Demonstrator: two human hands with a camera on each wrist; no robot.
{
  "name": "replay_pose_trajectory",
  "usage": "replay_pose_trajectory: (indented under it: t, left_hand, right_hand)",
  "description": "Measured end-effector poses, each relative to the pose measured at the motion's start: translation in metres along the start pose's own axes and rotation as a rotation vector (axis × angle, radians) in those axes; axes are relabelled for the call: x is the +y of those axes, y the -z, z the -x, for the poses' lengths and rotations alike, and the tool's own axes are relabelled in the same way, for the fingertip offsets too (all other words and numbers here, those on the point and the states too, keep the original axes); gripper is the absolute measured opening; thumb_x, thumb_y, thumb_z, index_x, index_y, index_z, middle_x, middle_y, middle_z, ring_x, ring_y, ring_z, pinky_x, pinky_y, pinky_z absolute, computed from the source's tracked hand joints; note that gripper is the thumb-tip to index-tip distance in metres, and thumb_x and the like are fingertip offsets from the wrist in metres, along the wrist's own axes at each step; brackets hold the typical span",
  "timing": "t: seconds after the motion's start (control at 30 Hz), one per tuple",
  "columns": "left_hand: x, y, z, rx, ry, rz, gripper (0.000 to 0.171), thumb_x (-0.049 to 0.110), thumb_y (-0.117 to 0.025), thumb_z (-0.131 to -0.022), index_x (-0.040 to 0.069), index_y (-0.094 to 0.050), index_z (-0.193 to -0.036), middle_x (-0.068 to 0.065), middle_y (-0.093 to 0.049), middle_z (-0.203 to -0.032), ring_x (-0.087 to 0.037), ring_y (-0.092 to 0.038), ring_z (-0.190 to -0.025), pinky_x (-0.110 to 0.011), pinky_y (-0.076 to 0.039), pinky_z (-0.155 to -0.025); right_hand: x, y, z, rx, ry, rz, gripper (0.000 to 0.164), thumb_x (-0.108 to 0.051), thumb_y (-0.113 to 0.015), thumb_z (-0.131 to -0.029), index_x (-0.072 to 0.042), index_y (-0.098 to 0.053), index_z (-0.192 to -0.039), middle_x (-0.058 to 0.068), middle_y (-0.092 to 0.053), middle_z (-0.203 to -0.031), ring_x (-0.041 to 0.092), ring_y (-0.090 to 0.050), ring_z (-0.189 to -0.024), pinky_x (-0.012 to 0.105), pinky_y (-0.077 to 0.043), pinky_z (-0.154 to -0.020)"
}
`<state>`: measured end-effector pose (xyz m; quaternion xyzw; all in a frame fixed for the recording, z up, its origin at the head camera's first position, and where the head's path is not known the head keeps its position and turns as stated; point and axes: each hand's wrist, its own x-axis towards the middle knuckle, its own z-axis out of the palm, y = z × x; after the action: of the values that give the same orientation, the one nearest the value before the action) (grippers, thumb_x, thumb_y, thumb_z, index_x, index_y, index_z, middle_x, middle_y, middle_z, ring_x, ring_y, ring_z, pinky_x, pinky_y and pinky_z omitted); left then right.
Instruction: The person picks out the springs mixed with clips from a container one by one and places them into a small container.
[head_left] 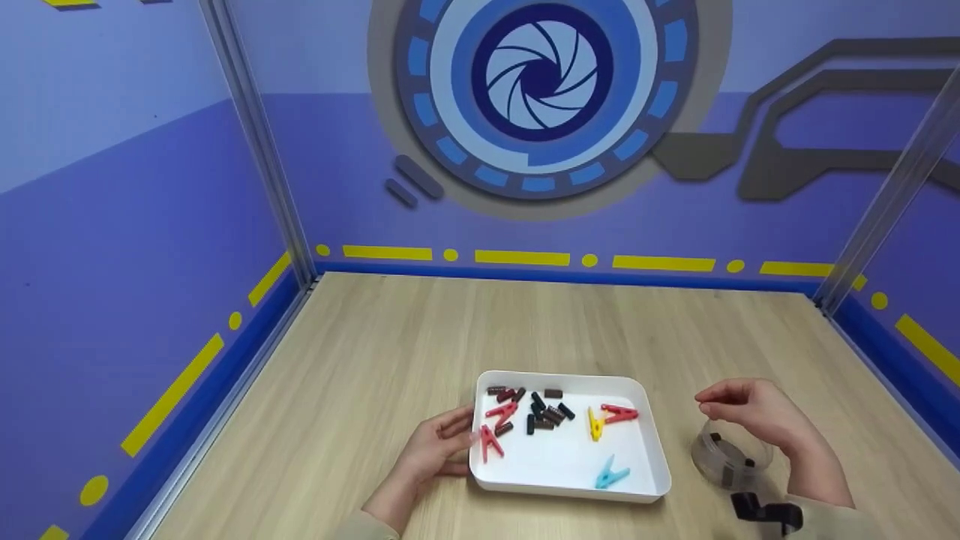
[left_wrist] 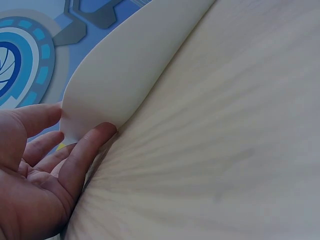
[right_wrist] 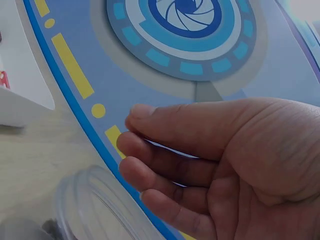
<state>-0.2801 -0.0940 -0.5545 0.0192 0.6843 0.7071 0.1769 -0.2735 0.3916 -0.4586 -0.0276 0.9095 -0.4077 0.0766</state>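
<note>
My left hand holds the left side of a white tray. In the left wrist view its fingers touch the tray's outer wall, with one digit at the rim. Inside the tray lie several small black and brown cylinders and clothespins: red ones, a yellow one and a light blue one. My right hand hovers above a clear round jar with dark pieces inside. Its fingers are loosely bent, thumb near the index fingertip; nothing shows between them.
The tray and jar stand on a wood-grain table. Blue and purple panels close off the back and sides, with metal posts at the corners. A black wrist device sits by the right sleeve, close to the jar.
</note>
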Motion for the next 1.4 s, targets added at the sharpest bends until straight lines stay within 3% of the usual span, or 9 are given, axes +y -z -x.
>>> replay_pose_trajectory:
  t: [0.33,0.8,1.17,1.4]
  left_hand:
    - [-0.001,0.000,0.001,-0.016,-0.029,0.029,0.063,0.013,-0.070,-0.097,0.003,-0.045,-0.154,-0.025,-0.048,-0.156,-0.022,-0.072,-0.107,-0.041,-0.065,-0.068]
    - [-0.001,0.000,-0.001,0.008,-0.009,0.007,0.063,0.015,-0.072,-0.096,0.007,-0.048,-0.153,-0.022,-0.050,-0.155,-0.023,-0.072,-0.109,-0.042,-0.066,-0.069]
    - [-0.001,0.000,-0.001,-0.004,-0.013,0.004,0.063,0.015,-0.071,-0.097,0.007,-0.046,-0.154,-0.023,-0.048,-0.156,-0.023,-0.072,-0.111,-0.041,-0.066,-0.069]
    - [-0.002,0.000,-0.001,-0.013,-0.032,0.022,0.062,0.013,-0.070,-0.097,0.005,-0.047,-0.153,-0.024,-0.048,-0.156,-0.022,-0.072,-0.108,-0.039,-0.065,-0.067]
  right_hand:
    - [-0.015,-0.020,-0.010,0.046,0.008,-0.021,0.036,-0.026,-0.072,-0.097,0.001,-0.071,-0.120,0.009,-0.075,-0.101,0.017,-0.067,-0.089,0.027,-0.056,-0.074]
    - [-0.032,-0.056,-0.025,0.122,0.008,-0.057,0.028,-0.021,-0.073,-0.096,-0.001,-0.075,-0.115,0.008,-0.077,-0.104,0.023,-0.069,-0.094,0.027,-0.056,-0.079]
    - [-0.041,-0.074,-0.030,0.147,0.011,-0.100,0.023,-0.014,-0.073,-0.095,0.001,-0.074,-0.113,0.008,-0.077,-0.101,0.017,-0.069,-0.090,0.016,-0.054,-0.075]
    - [-0.045,-0.083,-0.029,0.157,0.007,-0.098,0.022,-0.014,-0.072,-0.096,0.000,-0.075,-0.113,0.007,-0.076,-0.100,0.024,-0.068,-0.094,0.014,-0.053,-0.076]
